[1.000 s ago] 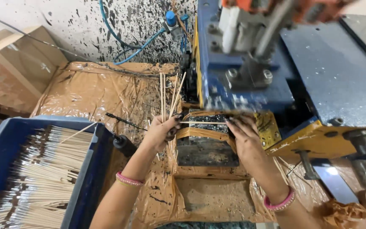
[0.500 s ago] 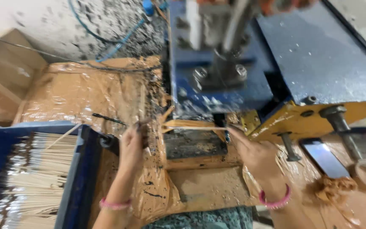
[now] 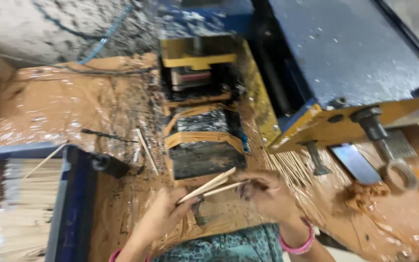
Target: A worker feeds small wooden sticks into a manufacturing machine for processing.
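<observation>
The left hand (image 3: 163,216) and the right hand (image 3: 263,191) both pinch a small bunch of thin wooden sticks (image 3: 209,185), held just in front of the dark slot of the blue and yellow machine (image 3: 350,63). The sticks are not in the machine yet. Lots more sticks wait in the blue bin (image 3: 71,204). The worktop (image 3: 49,111) wears shiny brown plastic, splashed with black. The wall behind is speckled too.

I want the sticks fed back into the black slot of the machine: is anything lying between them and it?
Nothing visible: the sticks in the left hand and right hand sit just below the black slot, with no object between.
</observation>
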